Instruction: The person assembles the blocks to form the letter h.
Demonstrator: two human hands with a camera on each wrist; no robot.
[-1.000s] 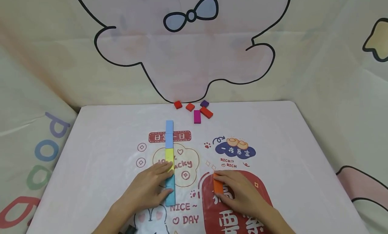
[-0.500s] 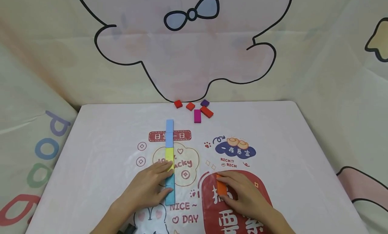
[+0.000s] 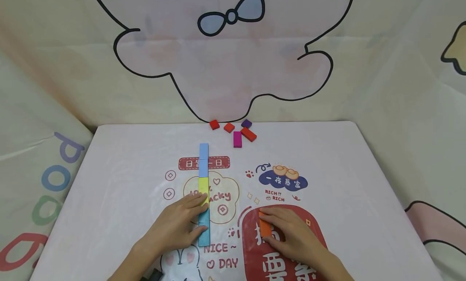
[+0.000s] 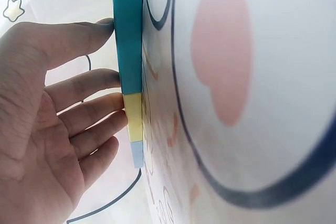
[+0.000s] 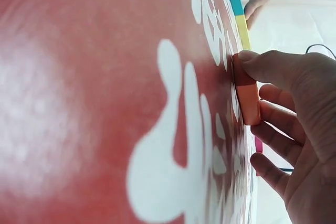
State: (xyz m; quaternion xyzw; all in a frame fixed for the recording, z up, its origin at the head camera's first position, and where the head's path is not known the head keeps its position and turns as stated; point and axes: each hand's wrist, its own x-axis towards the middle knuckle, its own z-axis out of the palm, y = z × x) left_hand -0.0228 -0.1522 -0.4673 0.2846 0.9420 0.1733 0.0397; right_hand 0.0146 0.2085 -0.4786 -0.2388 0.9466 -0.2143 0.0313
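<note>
Already laid end to end on the desk [image 3: 109, 159]: a line of flat rectangular blocks [image 3: 204, 179], teal, yellow, pale blue. Left hand [image 3: 174, 228] with straight fingers pressed against its near part. Right hand [image 3: 291, 232] pinching a small orange rectangular block [image 3: 264, 227], right of the line, not yet joined. Five loose red and purple blocks [image 3: 236, 132] left at the far edge.
</note>
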